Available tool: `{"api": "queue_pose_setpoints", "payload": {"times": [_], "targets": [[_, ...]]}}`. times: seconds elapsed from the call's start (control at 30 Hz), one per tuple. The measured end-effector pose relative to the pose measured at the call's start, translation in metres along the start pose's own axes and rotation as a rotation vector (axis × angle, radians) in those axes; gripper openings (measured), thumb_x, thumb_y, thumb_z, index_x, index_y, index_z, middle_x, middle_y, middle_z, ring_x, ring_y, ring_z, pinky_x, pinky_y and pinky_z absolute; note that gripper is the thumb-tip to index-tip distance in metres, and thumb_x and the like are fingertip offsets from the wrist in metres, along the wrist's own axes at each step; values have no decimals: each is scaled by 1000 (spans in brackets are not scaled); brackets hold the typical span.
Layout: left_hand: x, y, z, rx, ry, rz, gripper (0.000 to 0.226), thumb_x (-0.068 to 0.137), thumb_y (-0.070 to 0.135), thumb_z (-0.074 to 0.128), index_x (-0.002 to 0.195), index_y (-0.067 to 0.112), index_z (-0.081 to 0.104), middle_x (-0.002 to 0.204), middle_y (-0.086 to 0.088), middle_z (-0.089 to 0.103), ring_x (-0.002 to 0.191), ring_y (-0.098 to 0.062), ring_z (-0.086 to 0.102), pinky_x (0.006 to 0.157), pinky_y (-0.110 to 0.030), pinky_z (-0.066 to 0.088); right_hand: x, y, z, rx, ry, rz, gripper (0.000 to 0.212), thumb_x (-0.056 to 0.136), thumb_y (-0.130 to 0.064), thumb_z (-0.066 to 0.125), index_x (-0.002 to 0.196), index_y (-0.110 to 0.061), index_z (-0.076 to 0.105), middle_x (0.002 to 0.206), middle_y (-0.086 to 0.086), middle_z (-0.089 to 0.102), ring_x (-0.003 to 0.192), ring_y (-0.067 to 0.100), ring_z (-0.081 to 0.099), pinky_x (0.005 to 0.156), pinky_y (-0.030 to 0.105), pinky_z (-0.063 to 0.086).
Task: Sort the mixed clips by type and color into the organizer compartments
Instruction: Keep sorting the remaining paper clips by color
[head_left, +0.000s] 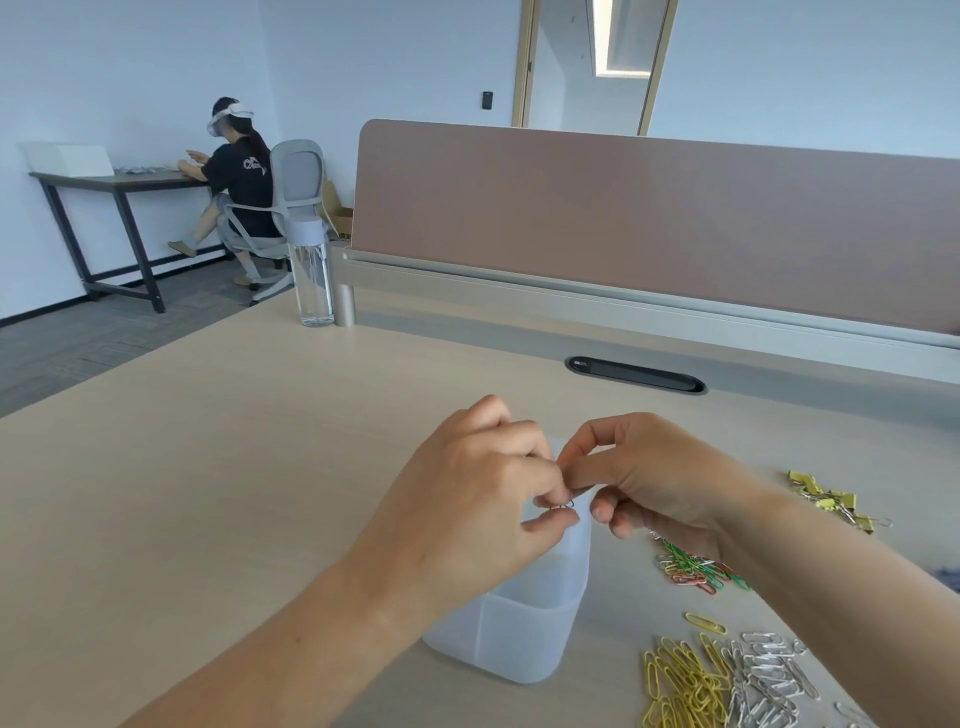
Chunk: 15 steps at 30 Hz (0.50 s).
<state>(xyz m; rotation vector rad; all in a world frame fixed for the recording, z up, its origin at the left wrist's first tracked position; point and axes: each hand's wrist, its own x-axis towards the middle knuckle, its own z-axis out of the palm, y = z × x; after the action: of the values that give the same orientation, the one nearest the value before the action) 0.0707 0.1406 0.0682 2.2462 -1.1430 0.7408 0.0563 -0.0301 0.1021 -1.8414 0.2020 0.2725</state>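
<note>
Translucent white plastic organizer bin (524, 639), contents hidden; above it left hand (483, 499) and right hand (654, 478) pinch one small silver wire clip (563, 504).

— What sits on the pale wood surface (208, 493)?
— A translucent organizer (519, 634). Right of it are mixed coloured clips (696, 569), with yellow binder clips (826, 499) beyond and yellow paper clips (680, 680) touching silver paper clips (769, 675) nearer. A clear bottle (311, 270) stands far left.

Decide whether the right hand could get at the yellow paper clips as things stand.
Probably yes: the yellow paper clips lie uncovered near the right hand, though it must first release the small clip.
</note>
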Motion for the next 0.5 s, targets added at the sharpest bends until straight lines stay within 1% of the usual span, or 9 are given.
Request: {"api": "queue_pose_setpoints", "payload": {"times": [0.1, 0.17, 0.27, 0.33, 0.37, 0.43, 0.5], "targets": [[-1, 1, 2, -14, 19, -19, 5, 75, 28, 73, 71, 27, 71, 76, 16, 59, 75, -13, 48, 63, -26, 46, 0, 1, -1, 25, -28, 7, 8, 80, 3, 67, 85, -3, 70, 69, 9, 67, 40, 10, 46, 36, 18, 39], [-2, 1, 3, -33, 30, -40, 6, 76, 25, 72, 70, 25, 69, 76, 15, 59, 72, -11, 50, 61, -29, 47, 0, 1, -3, 42, -61, 17, 11, 81, 2, 68, 90, -1, 73, 77, 11, 68, 42, 9, 45, 37, 17, 40], [-2, 0, 2, -82, 47, -82, 4, 76, 24, 70, 72, 25, 71, 72, 14, 60, 69, -7, 53, 60, -27, 48, 0, 1, -6, 66, -108, 20, 10, 83, -1, 69, 90, -2, 76, 81, 11, 71, 45, 9, 45, 38, 16, 41], [-2, -2, 0, -115, 51, -121, 4, 76, 25, 69, 74, 27, 71, 68, 16, 61, 69, -4, 55, 60, -21, 46, 0, 0, -9, 65, -141, 20, 10, 84, -4, 69, 90, -3, 77, 83, 11, 73, 46, 8, 46, 40, 15, 43], [-3, -2, -1, -133, 52, -145, 4, 76, 24, 71, 74, 28, 72, 66, 18, 60, 68, -1, 54, 59, -15, 43, 0, -1, -10, 59, -157, 20, 11, 85, -5, 68, 91, -3, 77, 85, 11, 73, 47, 8, 47, 41, 15, 44], [-3, -1, -5, -181, 52, -202, 10, 73, 18, 77, 73, 27, 74, 61, 23, 55, 62, 8, 50, 56, -4, 32, -1, -1, -14, 34, -189, 19, 14, 86, -6, 67, 95, -2, 76, 91, 12, 74, 49, 8, 48, 43, 15, 45], [-3, 1, -7, -261, 38, -264, 12, 74, 15, 81, 73, 26, 76, 60, 20, 59, 53, 13, 47, 52, -1, 29, -3, -1, -17, 18, -217, 21, 16, 84, -6, 68, 98, -1, 75, 95, 12, 74, 50, 8, 49, 44, 15, 45]]}}
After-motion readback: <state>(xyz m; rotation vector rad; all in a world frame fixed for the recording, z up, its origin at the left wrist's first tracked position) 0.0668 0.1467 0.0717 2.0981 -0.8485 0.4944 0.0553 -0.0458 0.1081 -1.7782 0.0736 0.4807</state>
